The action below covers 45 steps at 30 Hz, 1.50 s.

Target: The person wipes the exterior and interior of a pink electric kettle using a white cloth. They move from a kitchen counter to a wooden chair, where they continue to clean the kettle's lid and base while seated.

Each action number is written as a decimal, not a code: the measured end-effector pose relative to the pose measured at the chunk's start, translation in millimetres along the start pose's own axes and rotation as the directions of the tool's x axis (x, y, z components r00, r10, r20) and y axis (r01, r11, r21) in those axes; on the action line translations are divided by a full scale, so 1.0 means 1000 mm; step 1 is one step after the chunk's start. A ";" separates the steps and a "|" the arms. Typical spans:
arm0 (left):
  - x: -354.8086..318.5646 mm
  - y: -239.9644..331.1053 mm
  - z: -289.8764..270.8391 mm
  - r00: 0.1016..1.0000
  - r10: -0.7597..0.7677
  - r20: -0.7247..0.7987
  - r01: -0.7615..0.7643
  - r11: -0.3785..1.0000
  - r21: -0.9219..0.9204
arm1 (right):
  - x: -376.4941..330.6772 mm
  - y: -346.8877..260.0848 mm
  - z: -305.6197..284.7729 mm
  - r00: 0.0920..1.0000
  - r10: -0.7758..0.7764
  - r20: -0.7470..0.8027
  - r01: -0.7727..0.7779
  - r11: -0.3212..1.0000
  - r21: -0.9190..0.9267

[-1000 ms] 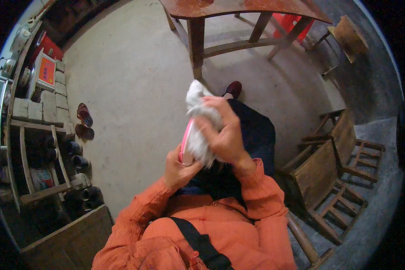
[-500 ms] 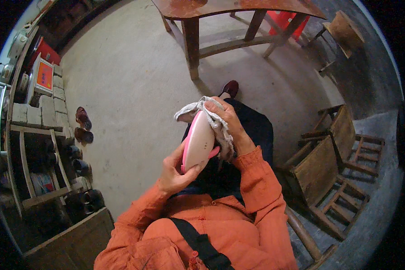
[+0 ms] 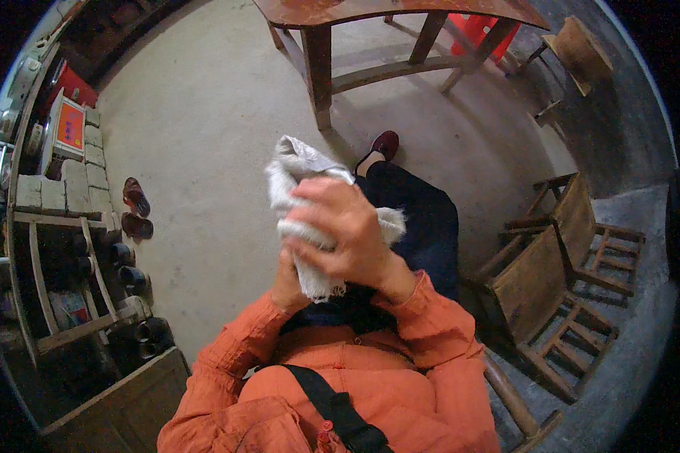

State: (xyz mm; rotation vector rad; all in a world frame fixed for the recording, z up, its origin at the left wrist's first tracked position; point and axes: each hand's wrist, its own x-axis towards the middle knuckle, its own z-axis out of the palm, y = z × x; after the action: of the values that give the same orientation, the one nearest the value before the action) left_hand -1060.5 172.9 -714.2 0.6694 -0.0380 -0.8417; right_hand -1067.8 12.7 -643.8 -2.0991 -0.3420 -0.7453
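Observation:
A pale grey-white cloth (image 3: pixel 307 161) is bunched up in front of my body, over my lap. My right hand (image 3: pixel 346 234) is closed on it, with bent fingers pressing a fold and the back of the hand facing up; the fingers are slightly blurred. Behind the cloth and my right hand is my left hand (image 3: pixel 285 285). Only its wrist and lower edge show, and its fingers are hidden. The pink-and-white oval object seen earlier is now out of sight, covered by the cloth and hands.
A brown wooden table (image 3: pixel 400 9) stands ahead, with a red plastic stool (image 3: pixel 480 34) behind its legs. Wooden chairs (image 3: pixel 533 287) are at my right. Along the left wall are a wooden rack (image 3: pixel 75 332), pale bricks (image 3: pixel 75 185) and brown shoes (image 3: pixel 136 198) on the floor.
My right hand has moved left and nearer with the cloth, across the front of the pink-and-white object. That object and my left hand's fingers have gone out of sight.

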 end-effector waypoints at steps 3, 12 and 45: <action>0.000 0.017 0.024 0.976 0.183 0.118 -0.184 0.406 0.895 | 0.008 0.030 -0.003 0.913 0.405 -0.047 -0.365 0.863 0.348; -0.005 0.005 0.019 0.945 0.303 0.127 -0.286 0.571 0.769 | 0.008 0.014 -0.001 0.944 0.319 -0.081 -0.308 0.944 0.121; 0.005 0.029 0.038 0.977 0.203 0.070 -0.154 0.432 0.889 | 0.010 0.039 -0.007 0.823 0.561 0.084 -0.523 0.692 0.497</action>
State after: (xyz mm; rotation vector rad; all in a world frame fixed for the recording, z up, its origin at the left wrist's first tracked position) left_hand -1048.4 163.0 -668.5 1.6810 -0.5515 -0.5363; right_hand -1043.3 -15.9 -659.4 -1.5369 0.1353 -0.3193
